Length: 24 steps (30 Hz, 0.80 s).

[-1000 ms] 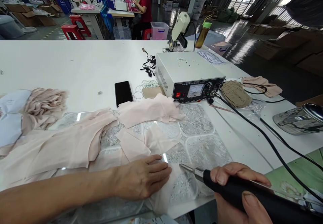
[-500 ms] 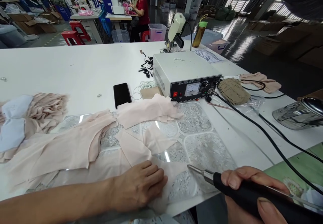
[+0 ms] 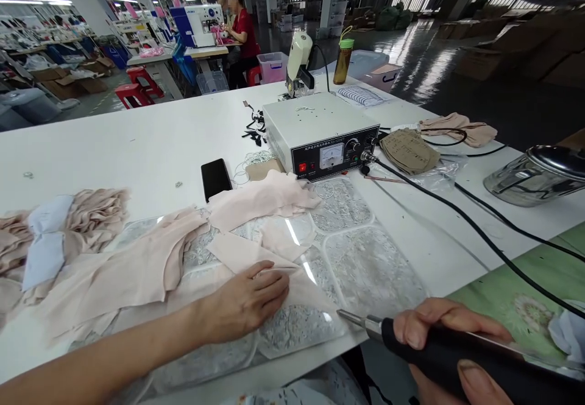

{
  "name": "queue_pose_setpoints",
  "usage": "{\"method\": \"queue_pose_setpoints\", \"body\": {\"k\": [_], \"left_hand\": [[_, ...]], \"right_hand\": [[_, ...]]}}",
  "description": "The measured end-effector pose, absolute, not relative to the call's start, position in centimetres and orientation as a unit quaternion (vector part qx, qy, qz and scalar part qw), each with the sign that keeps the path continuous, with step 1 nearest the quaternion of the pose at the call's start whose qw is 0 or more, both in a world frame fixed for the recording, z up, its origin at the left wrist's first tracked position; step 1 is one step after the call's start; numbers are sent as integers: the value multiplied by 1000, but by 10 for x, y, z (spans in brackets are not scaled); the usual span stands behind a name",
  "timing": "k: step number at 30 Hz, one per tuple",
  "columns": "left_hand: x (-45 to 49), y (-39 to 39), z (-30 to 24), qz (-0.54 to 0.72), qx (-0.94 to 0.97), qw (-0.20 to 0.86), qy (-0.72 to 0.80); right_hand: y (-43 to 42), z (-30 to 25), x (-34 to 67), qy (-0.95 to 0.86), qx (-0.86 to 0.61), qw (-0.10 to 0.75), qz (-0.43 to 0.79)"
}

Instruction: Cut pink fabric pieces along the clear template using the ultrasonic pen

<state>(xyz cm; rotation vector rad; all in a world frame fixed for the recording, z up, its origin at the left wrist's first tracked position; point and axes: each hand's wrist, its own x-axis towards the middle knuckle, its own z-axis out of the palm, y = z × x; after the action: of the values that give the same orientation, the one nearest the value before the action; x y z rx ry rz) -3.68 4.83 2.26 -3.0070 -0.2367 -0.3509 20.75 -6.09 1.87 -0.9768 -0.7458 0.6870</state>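
- The right hand [image 3: 452, 321] at the lower right of the frame grasps a black-handled handpiece [image 3: 443, 349], fingers over its top and thumb along the near side.
- The left hand [image 3: 256, 298], just below the centre of the frame, lies palm down with loosely extended fingers on a pale pink fabric piece [image 3: 307, 289]; whether the fingertips pinch the cloth cannot be told.
- That piece lies over a clear patterned mat [image 3: 372, 265], narrowing rightward to a corner beside the handpiece's metal tip [image 3: 353, 318]. Actual contact between tip and cloth is unclear.
- To work well here, the left hand should hold the cloth flat and lightly taut, its fingers clear of the point.
- A steady, low grip would suit the handpiece, with the tip kept to the cloth's edge and light pressure, so that the thin fabric does not bunch or the mat get marked.
- The handpiece's long axis runs from the lower right edge of the frame towards the middle; its point faces left and slightly up the frame.
- The fabric piece slants from near the centre of the frame down to the right, its narrow end facing the tip.
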Motion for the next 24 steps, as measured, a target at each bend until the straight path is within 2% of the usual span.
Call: {"method": "queue_pose_setpoints", "body": {"k": [7,11,24], "left_hand": [[-20,36,19,-154,-985,-32,-73],[-14,31,15,-140,-986,-40,-82],[-10,25,19,-103,-985,-65,-118]], "right_hand": [[-68,26,208,-364,-448,746,331],[-69,32,211,-393,-459,729,322],[-77,24,206,-391,-405,746,355]]}}
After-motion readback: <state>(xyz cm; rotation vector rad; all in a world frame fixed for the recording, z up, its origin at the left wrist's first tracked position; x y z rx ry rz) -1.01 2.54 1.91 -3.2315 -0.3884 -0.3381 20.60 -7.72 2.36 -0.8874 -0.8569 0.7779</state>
